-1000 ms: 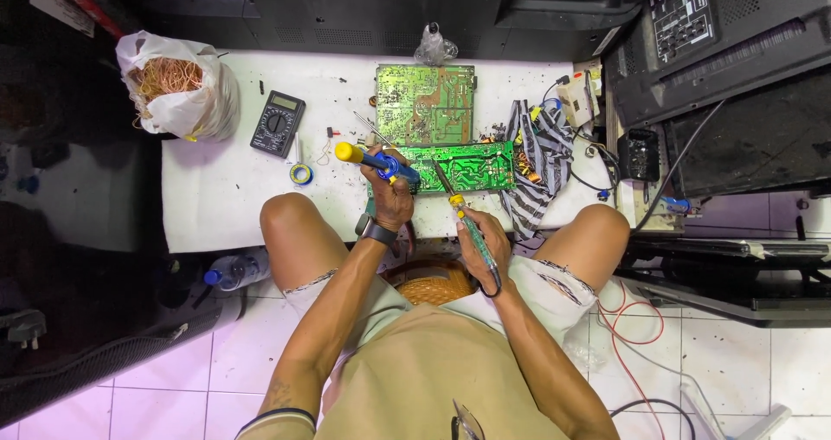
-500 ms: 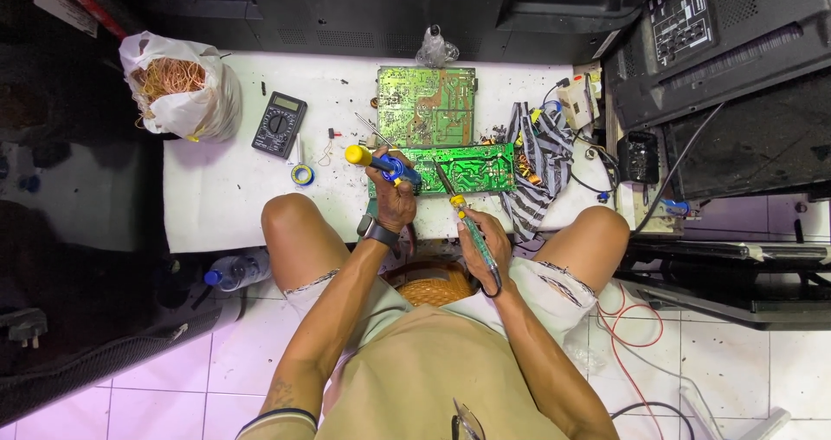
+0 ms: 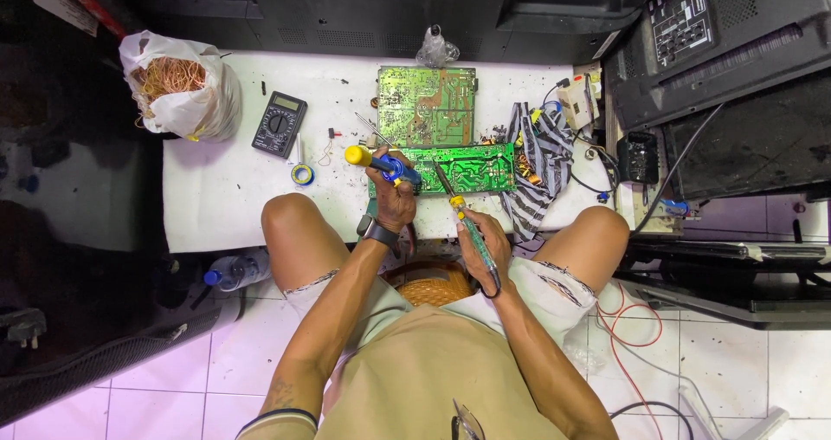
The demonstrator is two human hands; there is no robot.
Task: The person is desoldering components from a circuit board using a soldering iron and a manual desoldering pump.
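Fingers (image 3: 394,199) of left hand (image 3: 396,204) apparently wrap blue-yellow tool (image 3: 381,165); right hand (image 3: 483,241) grips soldering iron (image 3: 467,223).

Person seen from above, seated. Beige sleeveless top; pale, light-coloured shorts with frayed, ragged hems at both thighs. Dark wristwatch on a black strap at the left wrist, just behind the left hand (image 3: 396,199). Small dark tattoo on the left upper arm. Right hand (image 3: 487,239) bare, no rings visible
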